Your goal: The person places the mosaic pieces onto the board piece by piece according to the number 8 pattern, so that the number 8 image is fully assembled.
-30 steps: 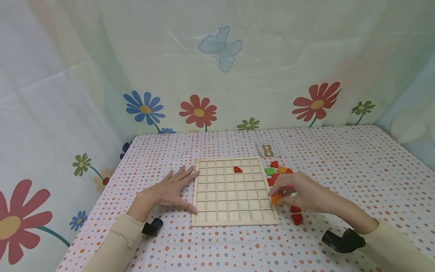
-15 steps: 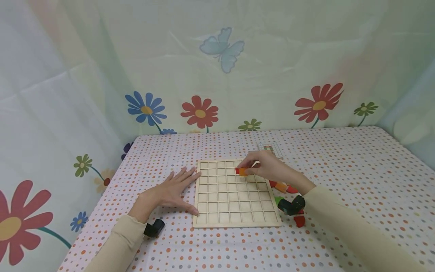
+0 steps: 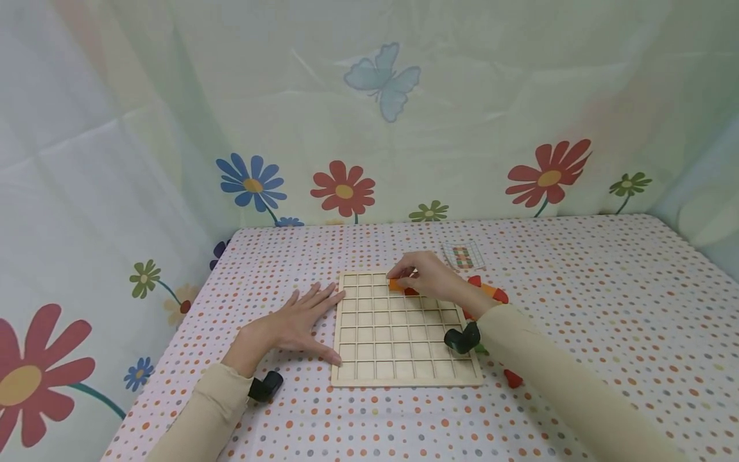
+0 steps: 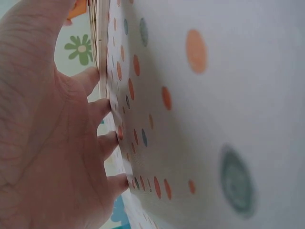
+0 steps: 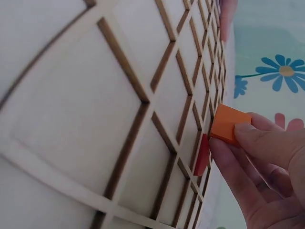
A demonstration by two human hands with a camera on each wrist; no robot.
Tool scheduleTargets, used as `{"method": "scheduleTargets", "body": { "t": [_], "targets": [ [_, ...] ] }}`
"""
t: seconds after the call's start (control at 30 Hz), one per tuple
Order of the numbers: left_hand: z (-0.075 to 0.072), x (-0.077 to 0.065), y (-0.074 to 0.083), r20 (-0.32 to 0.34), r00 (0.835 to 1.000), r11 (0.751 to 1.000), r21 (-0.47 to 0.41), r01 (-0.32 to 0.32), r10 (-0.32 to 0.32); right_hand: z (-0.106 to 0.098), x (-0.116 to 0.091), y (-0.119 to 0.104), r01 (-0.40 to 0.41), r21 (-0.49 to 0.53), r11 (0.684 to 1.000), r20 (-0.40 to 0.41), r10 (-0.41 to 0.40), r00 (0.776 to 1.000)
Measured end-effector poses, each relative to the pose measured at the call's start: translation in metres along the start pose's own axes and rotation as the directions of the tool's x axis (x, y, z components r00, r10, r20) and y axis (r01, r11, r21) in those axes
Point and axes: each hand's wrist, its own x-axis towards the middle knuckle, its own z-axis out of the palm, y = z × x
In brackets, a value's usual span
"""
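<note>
An orange square tile (image 5: 228,125) is pinched between the thumb and fingers of my right hand (image 3: 430,277), over the far part of a wooden grid board (image 3: 383,335). Just beside it, a red quarter-round tile (image 5: 202,156) sits in a cell of the board; in the head view my fingers partly cover it. At the board's left edge, my left hand (image 3: 288,328) lies spread, its thumb and index finger touching the frame. The left wrist view shows those fingers (image 4: 109,143) straight, with tips on the tablecloth and the board's side.
Right of the board lie several loose red, orange and green tiles (image 3: 487,290), partly hidden by my right forearm. A printed pattern card (image 3: 464,255) rests behind the board. The table wears a dotted cloth (image 3: 583,289), with a flowered curtain (image 3: 462,115) behind.
My right hand has carried the orange tile from the pile at the right over to the board's far rows, then slightly left past the red tile. My left hand stays at the board's edge.
</note>
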Motion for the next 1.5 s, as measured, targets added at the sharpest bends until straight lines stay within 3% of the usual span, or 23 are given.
{"method": "scheduleTargets", "body": {
  "t": [0.57, 0.93, 1.5],
  "targets": [
    [-0.004, 0.001, 0.003, -0.001, 1.000, 1.000, 0.013, 0.005, -0.005, -0.006, 0.006, -0.006, -0.012, -0.022, 1.000, 0.076, 0.014, 0.997],
    [-0.002, 0.002, 0.002, 0.001, 1.000, 1.000, 0.016, 0.006, -0.006, -0.003, 0.010, -0.016, -0.017, -0.131, 0.991, 0.096, 0.030, 0.995],
    [-0.003, 0.002, 0.002, 0.006, 1.000, 1.000, 0.015, 0.007, -0.007, 0.001, 0.016, -0.021, -0.033, -0.208, 0.978, 0.103, 0.056, 0.993]
  ]
}}
